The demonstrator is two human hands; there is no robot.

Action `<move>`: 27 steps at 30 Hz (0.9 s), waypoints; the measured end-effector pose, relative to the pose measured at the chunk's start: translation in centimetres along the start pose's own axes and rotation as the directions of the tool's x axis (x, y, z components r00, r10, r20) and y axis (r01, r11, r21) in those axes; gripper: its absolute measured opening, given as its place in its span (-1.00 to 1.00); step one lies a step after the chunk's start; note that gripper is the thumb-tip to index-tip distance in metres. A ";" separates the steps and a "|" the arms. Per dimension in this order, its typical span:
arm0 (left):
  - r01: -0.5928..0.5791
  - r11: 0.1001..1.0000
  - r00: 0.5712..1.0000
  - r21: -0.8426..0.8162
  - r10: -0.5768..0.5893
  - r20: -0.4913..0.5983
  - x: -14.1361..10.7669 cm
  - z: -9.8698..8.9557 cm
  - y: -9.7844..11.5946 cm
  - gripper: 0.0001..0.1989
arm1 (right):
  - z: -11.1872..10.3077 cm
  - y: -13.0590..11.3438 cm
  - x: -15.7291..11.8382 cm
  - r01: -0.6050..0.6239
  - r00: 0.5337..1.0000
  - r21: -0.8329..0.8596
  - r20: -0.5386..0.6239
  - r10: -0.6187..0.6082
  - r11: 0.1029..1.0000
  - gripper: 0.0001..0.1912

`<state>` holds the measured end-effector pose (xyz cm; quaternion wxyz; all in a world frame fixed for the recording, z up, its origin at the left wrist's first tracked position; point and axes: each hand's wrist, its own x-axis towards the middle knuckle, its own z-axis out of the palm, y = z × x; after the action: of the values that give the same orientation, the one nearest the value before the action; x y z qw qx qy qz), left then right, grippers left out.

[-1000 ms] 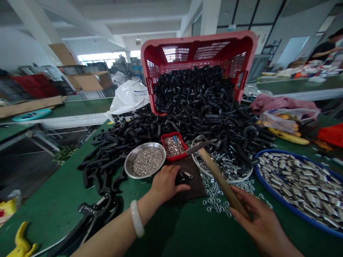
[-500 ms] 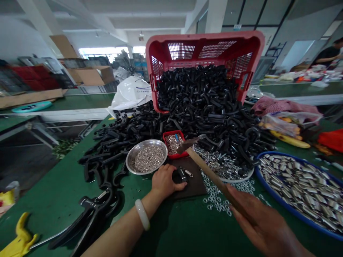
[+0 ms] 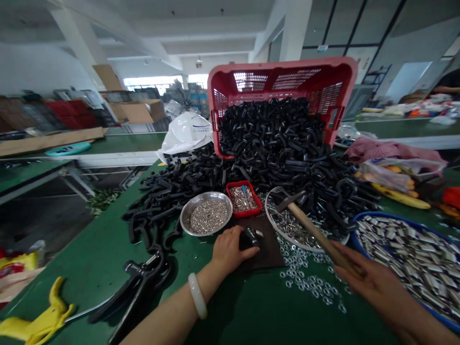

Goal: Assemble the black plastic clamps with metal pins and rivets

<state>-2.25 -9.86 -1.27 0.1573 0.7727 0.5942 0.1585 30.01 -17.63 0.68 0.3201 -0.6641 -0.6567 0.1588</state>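
left hand grips a black part (mostly hidden); right hand clasps the hammer.

Daylight glares white through the far windows, leaving the ceiling grey and dim. Soft shadow darkens the green surface below the left hand. Highlights glint on the metal bowl. Edges look stretched; distant boxes are soft and slightly blurred.
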 end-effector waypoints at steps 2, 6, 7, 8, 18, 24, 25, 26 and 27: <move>0.052 0.986 0.999 -0.157 -0.052 -0.001 -0.5 -0.6 0.5 -0.39 | -0.6 2.0 1.6 0.076 0.997 -0.218 0.048 -0.068 0.973 -0.55; 0.066 0.936 0.993 -0.345 -0.098 -0.073 -1.4 -1.6 2.6 -0.37 | 1.4 -1.0 3.5 0.077 0.974 -0.264 -0.185 -0.129 0.961 -0.57; 0.055 0.935 0.991 -0.350 -0.093 -0.093 -1.6 -1.6 3.3 -0.36 | 2.8 -3.0 3.5 0.061 0.976 -0.080 -0.205 -0.076 0.995 -0.53; 0.038 0.940 0.990 -0.339 -0.080 -0.112 -1.8 -1.5 3.9 -0.34 | 4.5 -5.3 3.5 -0.003 0.996 0.170 -0.089 0.019 0.985 -0.52; 0.217 0.949 0.960 0.230 -0.165 -0.225 0.4 -7.8 -5.3 -0.63 | 15.0 -12.4 5.5 -0.390 0.863 0.909 0.305 0.403 0.147 -0.71; 0.291 0.853 0.952 0.434 -0.302 -0.046 4.2 -11.0 -16.3 -0.60 | 15.4 -11.9 4.8 -0.387 0.913 0.870 0.317 0.255 0.305 -0.72; 0.267 0.864 0.958 0.426 -0.285 -0.022 4.4 -10.7 -17.0 -0.61 | 15.4 -11.9 4.8 -0.375 0.920 0.869 0.307 0.242 0.322 -0.71; 0.253 0.873 0.961 0.418 -0.275 -0.008 4.7 -10.5 -17.5 -0.62 | 15.4 -11.9 4.7 -0.362 0.927 0.871 0.297 0.231 0.333 -0.71; 0.257 0.877 0.961 0.405 -0.275 -0.014 4.8 -10.3 -17.9 -0.64 | 15.4 -11.9 4.7 -0.350 0.932 0.873 0.288 0.220 0.339 -0.71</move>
<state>-21.06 -0.25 0.60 0.0280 0.7026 0.7110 -0.0072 11.50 -10.55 -2.30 0.5584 -0.4719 -0.3519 0.5846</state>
